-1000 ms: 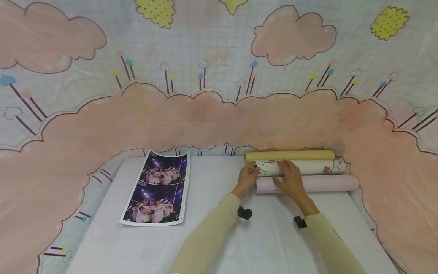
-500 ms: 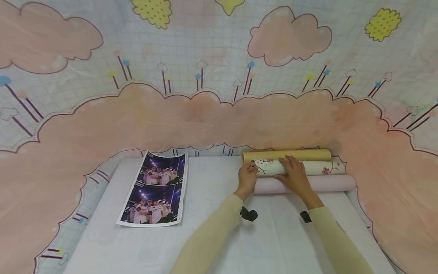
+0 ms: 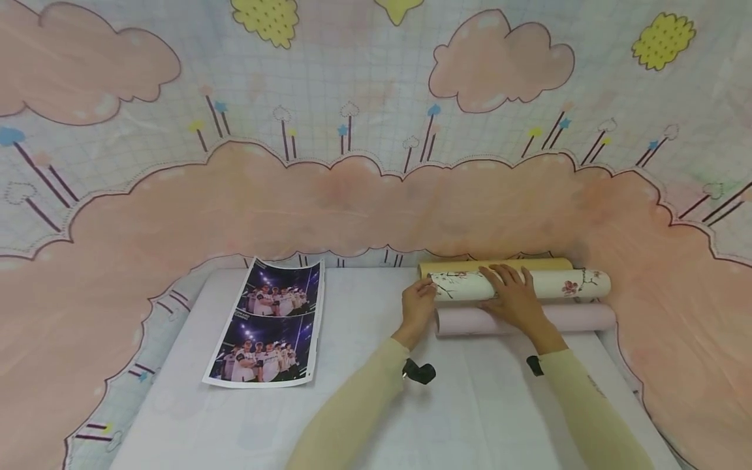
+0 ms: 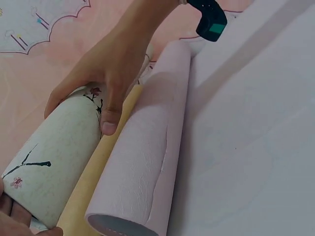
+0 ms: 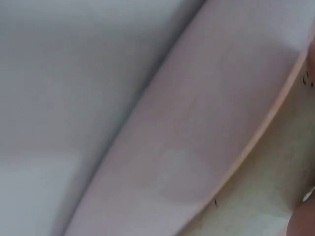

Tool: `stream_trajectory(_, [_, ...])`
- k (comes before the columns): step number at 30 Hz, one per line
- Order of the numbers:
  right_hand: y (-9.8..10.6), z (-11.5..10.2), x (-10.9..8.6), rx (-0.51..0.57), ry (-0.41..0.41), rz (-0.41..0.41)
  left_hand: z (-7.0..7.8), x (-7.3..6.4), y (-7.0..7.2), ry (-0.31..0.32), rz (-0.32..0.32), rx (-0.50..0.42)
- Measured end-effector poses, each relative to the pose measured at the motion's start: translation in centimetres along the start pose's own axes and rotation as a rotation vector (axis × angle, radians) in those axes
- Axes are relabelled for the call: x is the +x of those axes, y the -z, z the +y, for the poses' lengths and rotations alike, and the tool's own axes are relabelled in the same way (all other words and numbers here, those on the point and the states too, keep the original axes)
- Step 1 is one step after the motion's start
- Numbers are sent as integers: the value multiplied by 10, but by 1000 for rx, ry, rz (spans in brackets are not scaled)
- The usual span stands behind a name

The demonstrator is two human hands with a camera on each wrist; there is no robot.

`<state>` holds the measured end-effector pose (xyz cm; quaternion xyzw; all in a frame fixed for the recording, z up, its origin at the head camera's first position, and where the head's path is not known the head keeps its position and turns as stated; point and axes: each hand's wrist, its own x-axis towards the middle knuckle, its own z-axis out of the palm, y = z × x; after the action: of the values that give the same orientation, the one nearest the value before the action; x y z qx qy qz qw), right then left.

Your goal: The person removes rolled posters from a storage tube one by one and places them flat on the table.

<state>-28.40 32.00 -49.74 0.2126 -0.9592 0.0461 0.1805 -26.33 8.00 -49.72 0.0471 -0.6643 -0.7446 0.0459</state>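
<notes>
A white wallpaper roll with plum-blossom print (image 3: 464, 286) is held in both hands, slightly raised over its neighbours. My left hand (image 3: 418, 305) pinches its left end; in the left wrist view its fingers (image 4: 19, 215) curl under the rim. My right hand (image 3: 517, 297) grips the roll near the middle, the thumb on the near side, as the left wrist view shows with the right hand (image 4: 110, 66). Just in front lies a pale pink roll (image 3: 552, 318), and behind is a yellow roll (image 3: 552, 264), partly hidden. The right wrist view shows mostly the pink roll (image 5: 187, 123).
A glossy printed sheet with two group photos (image 3: 267, 326) lies on the left of the white table (image 3: 370, 352). A cloud-patterned cloth (image 3: 352, 202) rises behind the table. Dark wrist-worn devices (image 3: 420, 372) sit at both cuffs.
The blossom-print roll has come up off its place between the yellow and pink rolls and shifted slightly right. My right hand has moved a little right along with it.
</notes>
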Motion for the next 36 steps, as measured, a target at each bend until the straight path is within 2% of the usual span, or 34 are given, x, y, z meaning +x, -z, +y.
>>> stream_trajectory(6, [11,-2,-3,-56,75,54,4,-2,8,-19,-24,-5])
stream_trajectory(15, [25,-14,-10,-60,80,131,18,-16,26,-43,-133,40])
stream_trajectory(21, [34,-31,-19,-54,101,175,22,-28,44,-32,-211,79])
stream_trajectory(25, [37,-43,-25,-47,107,203,22,-36,55,-29,-242,74])
stream_trajectory(36, [43,-76,-39,-19,101,239,26,-53,83,-78,-303,107])
